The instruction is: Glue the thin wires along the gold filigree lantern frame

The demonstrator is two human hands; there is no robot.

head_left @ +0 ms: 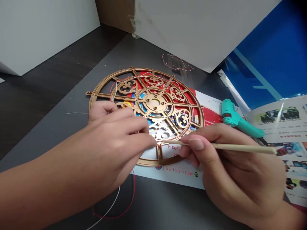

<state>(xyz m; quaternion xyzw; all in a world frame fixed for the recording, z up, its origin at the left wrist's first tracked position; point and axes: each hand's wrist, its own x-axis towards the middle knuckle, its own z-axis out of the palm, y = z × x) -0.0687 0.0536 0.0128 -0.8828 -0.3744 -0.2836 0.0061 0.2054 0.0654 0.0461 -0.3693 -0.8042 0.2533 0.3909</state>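
Right hand (230,169) pinching wooden stick (247,148), left hand (112,140) over gold wheel (148,101), grip unclear; wheel probably light, stiff, brittle, best held by near rim (153,163)

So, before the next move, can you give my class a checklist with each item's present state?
1. Wooden stick gripped in the right hand: ok.
2. Left hand at the gold wheel: ok.
3. Stick's tip touching a wire: cannot tell.
4. All wiring within the wheel: not ok; red wire and white wire trail outside.
5. Glue gun out of both hands: ok.
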